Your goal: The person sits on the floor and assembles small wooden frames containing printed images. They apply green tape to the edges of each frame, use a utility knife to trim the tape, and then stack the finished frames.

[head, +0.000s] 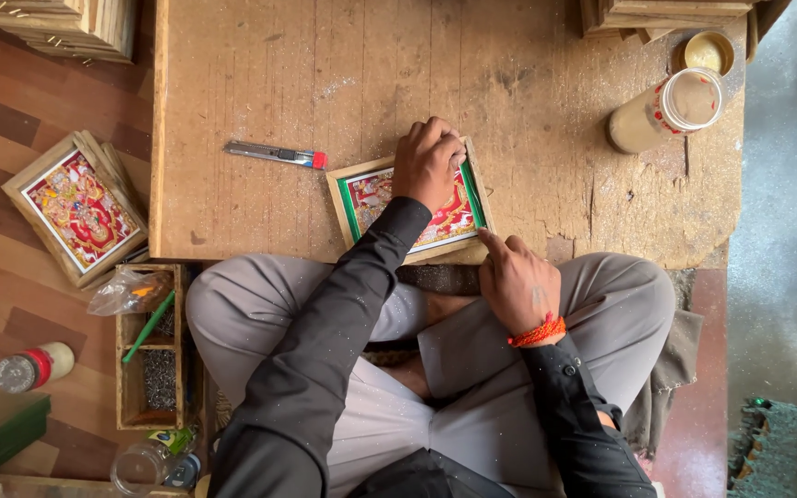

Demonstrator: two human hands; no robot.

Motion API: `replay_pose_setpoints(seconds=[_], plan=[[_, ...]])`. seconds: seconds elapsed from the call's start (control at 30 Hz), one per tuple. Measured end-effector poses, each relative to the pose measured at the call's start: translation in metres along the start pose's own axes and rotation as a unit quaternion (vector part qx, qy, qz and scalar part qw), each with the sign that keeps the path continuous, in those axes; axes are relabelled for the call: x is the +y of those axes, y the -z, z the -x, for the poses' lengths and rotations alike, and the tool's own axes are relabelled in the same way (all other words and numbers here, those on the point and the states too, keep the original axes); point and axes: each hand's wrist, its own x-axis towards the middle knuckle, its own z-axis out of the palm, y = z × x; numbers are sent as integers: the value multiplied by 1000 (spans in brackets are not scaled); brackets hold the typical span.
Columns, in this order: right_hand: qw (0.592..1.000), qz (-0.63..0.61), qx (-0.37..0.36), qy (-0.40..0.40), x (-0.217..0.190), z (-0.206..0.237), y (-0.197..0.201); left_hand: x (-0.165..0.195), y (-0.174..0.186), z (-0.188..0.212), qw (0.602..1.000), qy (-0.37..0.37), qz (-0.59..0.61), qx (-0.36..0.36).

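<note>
- We see a small framed picture (410, 208) lying flat near the front edge of the tabletop (232, 83), tilted a little off square.
- Our left hand (426, 164) presses down on its upper middle, fingers curled, palm on the face; no closed grip, just weight.
- Our right hand (517, 280) has its forefinger on the lower right corner of the frame, the other fingers loosely folded, holding nothing.
- We judge the picture light and rigid, its wooden moulding thin and the face possibly glazed, so fragile; best taken by two opposite frame edges, not by the face.
- Utility knife (275, 155) lies to the left, well apart.
- Worn plank surface, dusty and scarred; open jar (666, 109) on its side with lid (709, 50) at the far right.
- Another framed picture (79, 208) and a compartmented wooden box (151, 350) sit on the floor beside us.
</note>
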Motion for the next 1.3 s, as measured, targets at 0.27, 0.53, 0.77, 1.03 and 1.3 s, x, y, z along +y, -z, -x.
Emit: replay_pose_setpoints(seconds=[0.27,0.53,0.77,1.03,1.3], plan=[[1000,-11,-28,-4,3,-9,-1,4,-2,-4,999,2,-46,21],[999,-39,18,3,3,-6,4,-19,-6,-8,994,30,-99,-30],[999,-25,38,-2,10,-8,-2,-40,27,8,973,-121,-129,-146],[999,-21,30,3,13,-9,-5,-10,47,5,943,-185,-160,-226],[999,-27,30,11,14,-7,-6,24,49,34,924,-222,-88,-299]])
